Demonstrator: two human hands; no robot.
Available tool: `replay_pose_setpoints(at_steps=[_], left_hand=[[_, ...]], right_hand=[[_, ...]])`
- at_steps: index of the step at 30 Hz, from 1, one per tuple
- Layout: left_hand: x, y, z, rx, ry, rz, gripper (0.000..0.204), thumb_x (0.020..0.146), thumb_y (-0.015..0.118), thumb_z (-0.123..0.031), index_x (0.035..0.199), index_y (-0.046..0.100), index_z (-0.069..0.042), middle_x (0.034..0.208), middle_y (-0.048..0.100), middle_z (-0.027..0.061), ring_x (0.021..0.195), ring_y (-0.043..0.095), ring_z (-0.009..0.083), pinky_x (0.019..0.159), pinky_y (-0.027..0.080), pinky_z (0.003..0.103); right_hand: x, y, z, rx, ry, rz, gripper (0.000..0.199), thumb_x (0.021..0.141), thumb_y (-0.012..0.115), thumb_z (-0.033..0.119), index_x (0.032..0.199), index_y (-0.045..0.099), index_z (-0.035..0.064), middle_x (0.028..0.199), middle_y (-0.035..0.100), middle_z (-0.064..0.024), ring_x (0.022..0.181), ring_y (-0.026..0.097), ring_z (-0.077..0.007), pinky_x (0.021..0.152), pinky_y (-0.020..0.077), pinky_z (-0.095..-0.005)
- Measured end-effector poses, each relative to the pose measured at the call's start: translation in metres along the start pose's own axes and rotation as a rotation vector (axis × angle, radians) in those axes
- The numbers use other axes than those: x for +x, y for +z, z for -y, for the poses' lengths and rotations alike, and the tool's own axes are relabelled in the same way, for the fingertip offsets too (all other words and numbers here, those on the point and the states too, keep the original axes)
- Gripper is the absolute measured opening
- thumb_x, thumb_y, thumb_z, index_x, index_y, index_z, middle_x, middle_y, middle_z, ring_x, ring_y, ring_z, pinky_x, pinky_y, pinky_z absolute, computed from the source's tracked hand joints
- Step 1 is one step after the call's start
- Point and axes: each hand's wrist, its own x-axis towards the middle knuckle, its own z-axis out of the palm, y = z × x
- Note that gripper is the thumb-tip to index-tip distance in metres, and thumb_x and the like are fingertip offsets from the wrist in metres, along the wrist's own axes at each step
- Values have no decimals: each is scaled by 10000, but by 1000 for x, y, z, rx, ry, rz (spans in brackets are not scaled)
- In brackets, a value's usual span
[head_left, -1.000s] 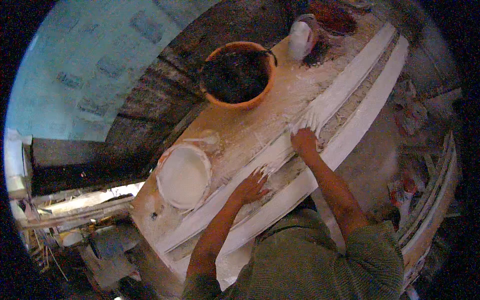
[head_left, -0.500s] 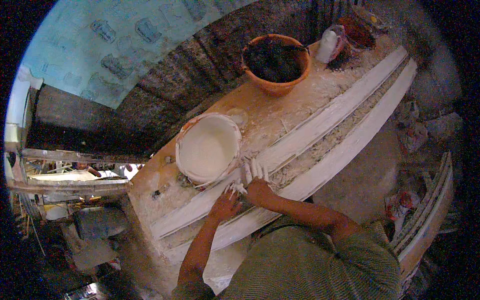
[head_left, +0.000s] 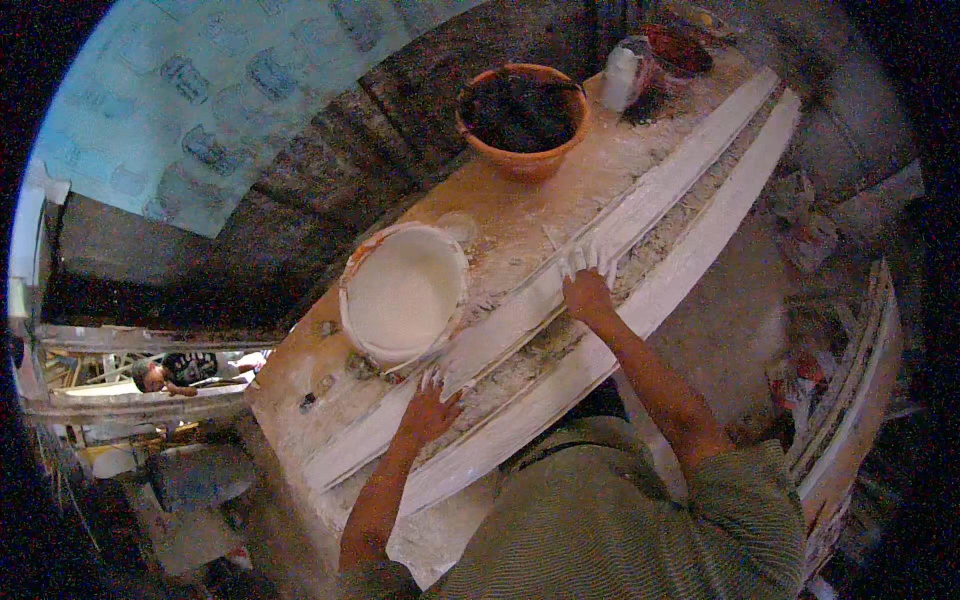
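Observation:
Two long white plaster-coated strips lie side by side across the bench, the far strip and the near strip. Rough, crumbly plaster fills the gap between them. My right hand rests on the far strip near its middle, its white-smeared fingers spread and stretched out. Lower left, my left hand touches the same strip with fingers extended and whitened at the tips. Neither hand shows anything held. Just beyond my left hand stands a round bucket of creamy white liquid, its rim stained orange.
An orange basin with dark contents stands on the far side of the plaster-spattered bench. Behind it are a white-topped bag and a reddish container. Another curved strip leans at right. Far left, another person shows.
My right hand has slid up and right along the far strip, away from my left hand. My left hand has shifted slightly left. The view has moved a little, and a person appears far left.

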Motion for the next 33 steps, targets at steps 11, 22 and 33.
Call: replay_pose_setpoints(at_steps=[11, 22, 33], left_hand=[[75, -31, -23, 97, 145, -40, 529, 1047, 372, -504, 1446, 558, -211, 1543, 431, 198, 1529, 203, 349, 1238, 72, 584], [221, -42, -69, 158, 280, -208, 546, 1040, 398, -498, 1425, 570, -152, 1483, 518, 148, 1528, 218, 322, 1236, 122, 571], [158, -30, -41, 79, 253, -62, 598, 1029, 421, -489, 1430, 545, -63, 1516, 479, 171, 1546, 147, 340, 1238, 75, 593]], right_hand=[[-92, 6, 15, 106, -161, -185, 472, 970, 560, 329, 1225, 591, -66, 1161, 597, -332, 1113, 559, -497, 1012, 434, -573], [-72, 66, -16, 755, 80, 140, 393, 883, 682, 344, 1003, 649, -28, 978, 670, -245, 969, 636, -408, 849, 497, -505], [-91, 68, 15, 545, 180, -108, 420, 849, 699, 378, 913, 653, -34, 932, 651, -258, 922, 633, -420, 885, 487, -498]])
